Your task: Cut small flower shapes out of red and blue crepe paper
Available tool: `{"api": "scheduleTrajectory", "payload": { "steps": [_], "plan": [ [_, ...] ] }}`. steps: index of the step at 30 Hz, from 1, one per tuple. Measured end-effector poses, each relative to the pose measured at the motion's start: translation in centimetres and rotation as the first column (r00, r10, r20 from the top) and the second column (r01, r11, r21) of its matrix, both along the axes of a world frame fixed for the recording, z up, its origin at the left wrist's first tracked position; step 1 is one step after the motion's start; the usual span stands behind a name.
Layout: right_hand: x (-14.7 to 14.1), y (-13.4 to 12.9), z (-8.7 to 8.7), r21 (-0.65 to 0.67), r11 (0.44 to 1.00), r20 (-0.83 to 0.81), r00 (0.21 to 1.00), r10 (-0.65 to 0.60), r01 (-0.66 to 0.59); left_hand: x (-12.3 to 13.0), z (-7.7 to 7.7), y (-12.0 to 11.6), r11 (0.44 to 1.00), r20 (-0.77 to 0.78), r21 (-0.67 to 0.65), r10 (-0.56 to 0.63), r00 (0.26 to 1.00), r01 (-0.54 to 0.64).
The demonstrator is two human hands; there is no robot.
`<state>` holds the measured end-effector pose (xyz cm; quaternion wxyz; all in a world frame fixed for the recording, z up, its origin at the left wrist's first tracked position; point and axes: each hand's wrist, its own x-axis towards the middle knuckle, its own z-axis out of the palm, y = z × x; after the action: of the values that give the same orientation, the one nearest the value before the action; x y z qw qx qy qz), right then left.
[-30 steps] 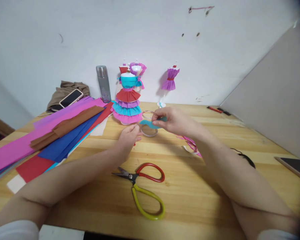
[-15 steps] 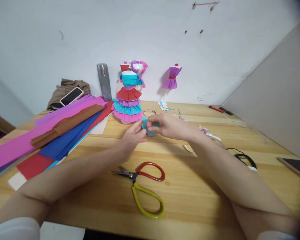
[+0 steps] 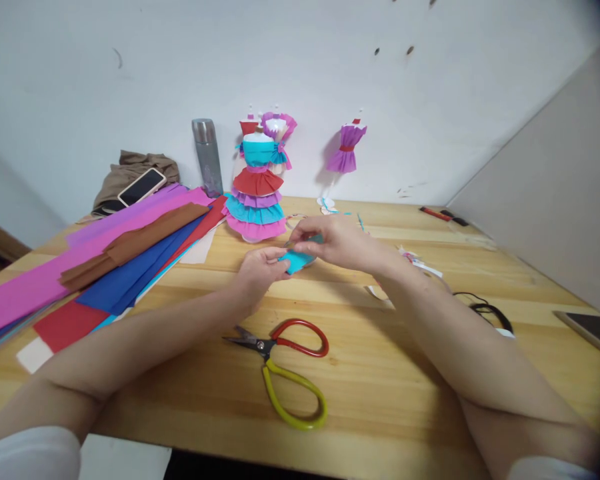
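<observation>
The light blue paper [image 3: 298,260] has just come between the 2 hands, gripped at both ends where 1 second ago only the right hand had it; that makes it steadier, in my judgement, and easier to turn or fold. The left hand [image 3: 257,275] pinches its near left end, thumb and fingers closed to a narrow grip. The right hand [image 3: 343,241] reaches over the other end with bent fingers and holds it between thumb and fingertips, which hide part of the paper; how tightly they press, I cannot tell. The paper slants between the fingertips, raised above the wooden table [image 3: 380,373], its lower edge in view under the right fingers. A ring [image 3: 296,217] shows just beyond the right hand, partly covered. Nearer the person lie open scissors [image 3: 261,345] with 1 red and 1 yellow handle. Behind the hands stands a tiered paper dress [image 3: 257,180] on a form, with 2 more forms close behind it and a purple dress [image 3: 346,149] apart to the right. Coloured sheets [image 3: 125,247] fan out on the left.
</observation>
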<state>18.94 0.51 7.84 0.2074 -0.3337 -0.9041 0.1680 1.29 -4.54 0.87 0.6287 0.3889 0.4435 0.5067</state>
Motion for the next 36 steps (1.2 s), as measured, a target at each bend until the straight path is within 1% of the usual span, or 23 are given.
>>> {"api": "scheduleTrajectory", "payload": {
  "steps": [2,3,5,6,10,13,17,21,24,28,30,32,36],
  "plan": [
    [0.7,0.4,0.2,0.007,0.999,-0.142,0.988,-0.053,0.054,0.0,-0.1,0.1,1.000,0.032,0.008,0.016,0.999,-0.016],
    [1.0,0.6,0.3,-0.010,0.995,-0.190,0.977,-0.095,0.095,0.1,-0.2,0.2,1.000,0.049,0.019,0.020,0.999,-0.021],
    [1.7,1.0,0.6,-0.094,0.982,-0.235,0.955,-0.181,0.163,0.1,-0.3,0.1,0.999,0.081,0.048,0.013,0.997,-0.017],
    [2.0,1.1,0.7,-0.153,0.972,-0.243,0.947,-0.212,0.178,0.1,-0.3,0.1,0.998,0.093,0.063,0.005,0.996,-0.011],
    [2.3,1.1,1.1,-0.396,0.908,-0.264,0.929,-0.258,0.140,0.0,-0.4,0.0,0.991,0.112,0.136,-0.016,0.994,0.001],
    [1.7,1.0,0.8,-0.470,0.876,-0.269,0.928,-0.257,0.107,0.0,-0.4,0.1,0.985,0.134,0.170,0.010,0.991,-0.033],
    [0.8,0.8,0.5,-0.472,0.876,-0.282,0.925,-0.255,0.098,0.1,-0.3,0.0,0.983,0.158,0.174,0.028,0.987,-0.056],
    [0.8,0.2,1.1,-0.468,0.880,-0.342,0.901,-0.267,0.083,0.2,-0.3,-0.1,0.983,0.161,0.167,0.045,0.986,-0.073],
    [1.0,0.0,1.3,-0.506,0.860,-0.353,0.894,-0.276,0.066,0.2,-0.3,0.0,0.984,0.158,0.154,0.064,0.985,-0.089],
    [0.7,0.6,0.5,-0.546,0.836,-0.329,0.904,-0.273,0.053,0.2,-0.1,0.0,0.985,0.168,0.153,0.059,0.984,-0.085],
    [0.4,1.0,-0.1,-0.533,0.844,-0.345,0.895,-0.281,0.060,0.3,0.1,-0.1,0.984,0.167,0.166,0.041,0.985,-0.069],
    [0.2,1.3,-0.4,-0.496,0.865,-0.372,0.882,-0.289,0.074,0.4,0.3,-0.3,0.983,0.163,0.173,0.029,0.986,-0.057],
    [0.3,1.4,-0.3,-0.430,0.897,-0.411,0.862,-0.295,0.102,0.5,0.5,-0.5,0.989,0.165,0.145,0.015,0.986,-0.039]
  ]
}}
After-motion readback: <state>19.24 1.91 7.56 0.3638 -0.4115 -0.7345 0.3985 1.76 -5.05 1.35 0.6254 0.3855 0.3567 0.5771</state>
